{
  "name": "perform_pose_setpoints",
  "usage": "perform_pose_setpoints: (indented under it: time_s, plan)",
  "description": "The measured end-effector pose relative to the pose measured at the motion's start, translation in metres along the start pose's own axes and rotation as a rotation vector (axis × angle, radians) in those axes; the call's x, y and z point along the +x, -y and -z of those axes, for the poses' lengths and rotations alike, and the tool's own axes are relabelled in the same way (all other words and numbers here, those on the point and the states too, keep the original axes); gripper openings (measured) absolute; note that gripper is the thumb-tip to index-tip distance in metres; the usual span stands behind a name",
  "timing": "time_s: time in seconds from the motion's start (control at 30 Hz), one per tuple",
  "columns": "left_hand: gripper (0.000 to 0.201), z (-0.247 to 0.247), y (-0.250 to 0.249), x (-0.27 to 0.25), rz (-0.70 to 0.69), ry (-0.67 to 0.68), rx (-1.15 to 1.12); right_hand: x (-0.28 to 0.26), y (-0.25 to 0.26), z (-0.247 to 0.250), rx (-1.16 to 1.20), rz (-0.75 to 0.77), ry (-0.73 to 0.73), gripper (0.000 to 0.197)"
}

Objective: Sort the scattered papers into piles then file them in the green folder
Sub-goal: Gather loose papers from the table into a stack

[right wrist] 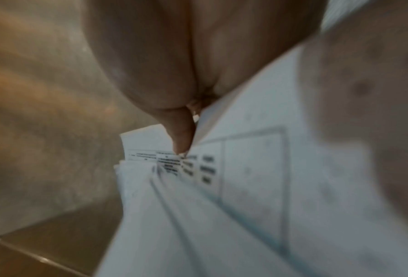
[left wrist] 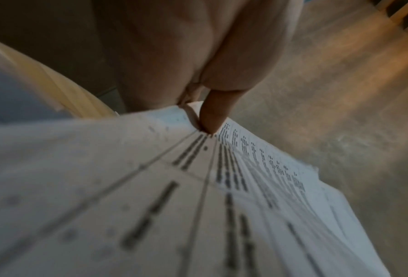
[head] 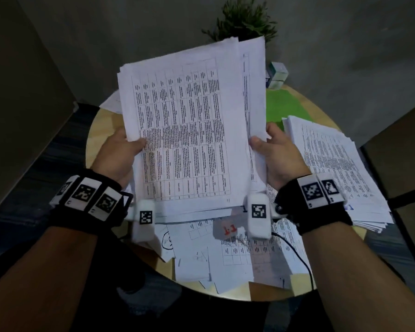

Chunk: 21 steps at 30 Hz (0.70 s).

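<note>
From the head view, two hands hold one thick stack of papers (head: 189, 130) raised above a round wooden table (head: 91, 149). The left hand (head: 119, 154) grips the stack's left edge, thumb on the top sheet and fingers hidden behind. The right hand (head: 279, 154) grips the right edge the same way. The top sheet carries a printed grid of text. One second pile of papers (head: 333, 168) lies on the table to the right, partly over one green folder (head: 283, 106) that lies flat at the far right of the table. Loose sheets (head: 225, 255), too overlapped to count, lie scattered on the near part of the table beneath the raised stack. One potted plant (head: 243, 22) stands behind the stack, which hides its pot, and small boxes (head: 277, 75) sit beyond the folder. Each wrist wears one black band with coded tags.

From the left wrist view, the left thumb (left wrist: 216, 112) presses down on the edge of the printed stack (left wrist: 198, 206); the table rim (left wrist: 55, 88) shows at the left.

From the right wrist view, which is blurred, the right thumb (right wrist: 181, 135) presses on the stack's top sheet (right wrist: 245, 187).
</note>
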State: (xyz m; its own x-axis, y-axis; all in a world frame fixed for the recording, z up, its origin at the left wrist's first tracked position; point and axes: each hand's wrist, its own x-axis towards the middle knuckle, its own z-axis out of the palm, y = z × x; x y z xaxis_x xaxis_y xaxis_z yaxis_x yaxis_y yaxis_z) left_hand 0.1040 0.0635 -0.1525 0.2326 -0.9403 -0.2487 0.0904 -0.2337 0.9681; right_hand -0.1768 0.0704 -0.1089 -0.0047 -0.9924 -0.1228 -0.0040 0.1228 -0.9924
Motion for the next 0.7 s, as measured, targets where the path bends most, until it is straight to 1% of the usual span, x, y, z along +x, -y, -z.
perform_pose_setpoints:
  time_s: [0.03,0.13,0.17,0.2,0.27,0.33,0.37,0.43,0.47,0.5,0.57,0.6,0.67,0.7]
  plan:
    - [0.036,-0.001,0.001,0.000,0.010,0.007,-0.022,-0.001,-0.001,-0.005,0.015,-0.034,0.001,0.026]
    - [0.037,-0.004,0.004,-0.001,0.034,0.035,-0.071,-0.003,-0.002,-0.019,0.073,-0.088,0.013,0.018]
    - [0.037,-0.004,0.004,-0.002,0.037,0.035,-0.069,-0.005,-0.001,-0.023,0.084,-0.095,0.033,0.021]
    - [0.036,-0.003,0.004,-0.002,0.031,0.036,-0.062,-0.004,-0.001,-0.025,0.110,-0.101,0.048,0.024]
    - [0.037,0.002,0.003,-0.001,-0.002,0.014,-0.022,-0.002,0.000,-0.029,0.072,-0.104,0.056,0.024]
    - [0.041,0.010,0.002,0.002,-0.063,-0.051,0.071,0.001,0.002,-0.027,-0.064,-0.115,0.057,0.008]
    - [0.042,0.014,0.001,0.003,-0.103,-0.088,0.119,0.003,0.001,-0.023,-0.123,-0.138,0.043,0.009]
    - [0.043,0.021,-0.001,0.003,-0.167,-0.176,0.176,0.008,-0.002,-0.011,-0.255,-0.203,-0.023,0.017]
    - [0.041,0.024,-0.002,0.002,-0.183,-0.228,0.214,0.011,-0.004,-0.005,-0.389,-0.219,-0.058,0.022]
    - [0.039,0.026,-0.003,0.003,-0.196,-0.271,0.254,0.012,-0.007,0.001,-0.591,-0.234,-0.070,0.029]
    - [0.038,0.027,-0.003,0.003,-0.201,-0.297,0.268,0.010,-0.013,0.004,-0.989,-0.311,-0.024,0.044]
    - [0.039,0.026,-0.003,0.002,-0.198,-0.289,0.256,0.008,-0.016,0.001,-1.089,-0.350,-0.004,0.049]
    - [0.042,0.025,-0.002,0.003,-0.184,-0.272,0.223,0.007,-0.027,-0.007,-1.157,-0.402,-0.023,0.054]
    - [0.043,0.025,-0.002,0.004,-0.180,-0.260,0.209,0.007,-0.032,-0.012,-1.195,-0.410,-0.044,0.060]
